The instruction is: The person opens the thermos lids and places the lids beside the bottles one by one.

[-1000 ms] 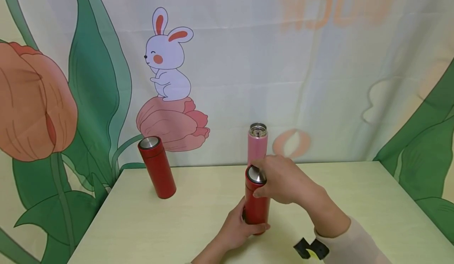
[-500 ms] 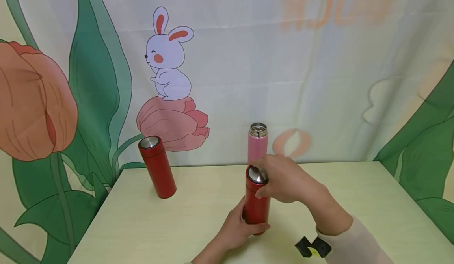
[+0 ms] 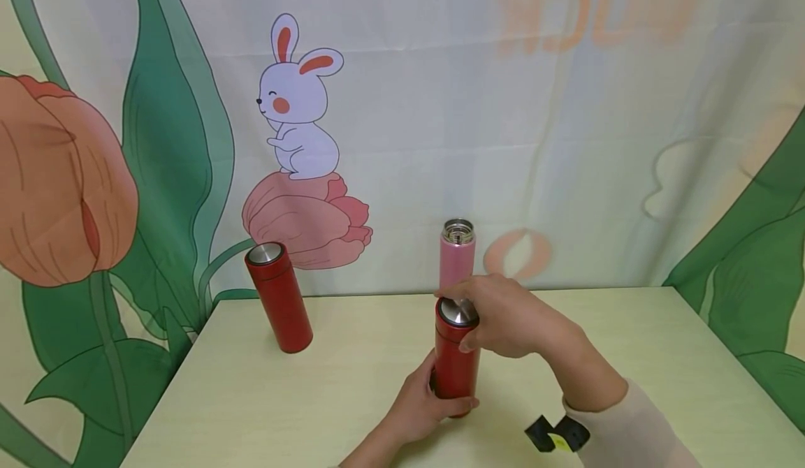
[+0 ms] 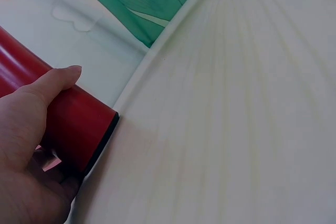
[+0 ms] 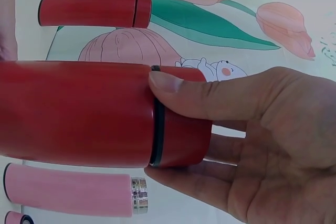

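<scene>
A red bottle with a silver-topped lid stands upright at the table's middle. Low around its body the left hand grips it; in the left wrist view that hand has its thumb across the red side near the black base. From the right, the right hand pinches the lid between thumb and fingers. The right wrist view shows its thumb at the dark seam below the red cap. Just behind stands a pink bottle with a bare metal neck and no lid.
Another red bottle, with its lid on, stands at the table's back left. A small pink item lies at the lower left corner of the right wrist view. A printed curtain hangs behind the table.
The right hand has shifted slightly right at the lid, its thumb moving round the rim, and the index finger looks straighter over the top. The left hand and the other bottles stay put.
</scene>
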Action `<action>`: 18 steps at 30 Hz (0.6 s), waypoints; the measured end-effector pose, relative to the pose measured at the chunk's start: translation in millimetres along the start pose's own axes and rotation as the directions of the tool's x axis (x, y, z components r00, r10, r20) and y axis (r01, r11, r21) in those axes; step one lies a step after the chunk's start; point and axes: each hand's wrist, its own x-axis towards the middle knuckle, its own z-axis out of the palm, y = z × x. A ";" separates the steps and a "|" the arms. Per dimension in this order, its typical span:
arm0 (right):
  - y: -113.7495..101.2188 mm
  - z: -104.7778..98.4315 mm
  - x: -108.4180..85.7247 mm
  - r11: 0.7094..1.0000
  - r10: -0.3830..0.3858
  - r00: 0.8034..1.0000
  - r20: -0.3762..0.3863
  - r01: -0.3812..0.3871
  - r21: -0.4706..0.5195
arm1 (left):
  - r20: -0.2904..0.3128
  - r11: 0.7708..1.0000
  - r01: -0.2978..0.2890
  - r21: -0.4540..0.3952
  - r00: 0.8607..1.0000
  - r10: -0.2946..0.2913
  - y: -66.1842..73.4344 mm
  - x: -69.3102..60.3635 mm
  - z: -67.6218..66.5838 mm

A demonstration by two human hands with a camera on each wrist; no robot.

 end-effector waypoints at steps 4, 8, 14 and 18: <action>2.5 -1.4 0.8 0.999 -0.023 0.999 0.025 0.022 0.023 | 0.008 1.000 0.000 -0.013 1.000 0.000 -0.7 0.3 0.1; 5.1 -2.8 1.1 0.999 -0.042 0.998 0.046 0.041 0.025 | 0.008 1.000 -0.006 -0.011 1.000 0.006 -1.2 0.3 0.0; 11.2 -2.4 1.6 0.995 -0.083 0.995 0.058 0.080 0.066 | 0.001 1.000 -0.008 -0.003 1.000 0.008 -1.8 0.1 0.0; 14.0 -2.2 2.0 0.991 -0.109 0.993 0.053 0.104 0.085 | 0.000 1.000 -0.010 -0.003 1.000 0.010 -2.1 0.2 0.0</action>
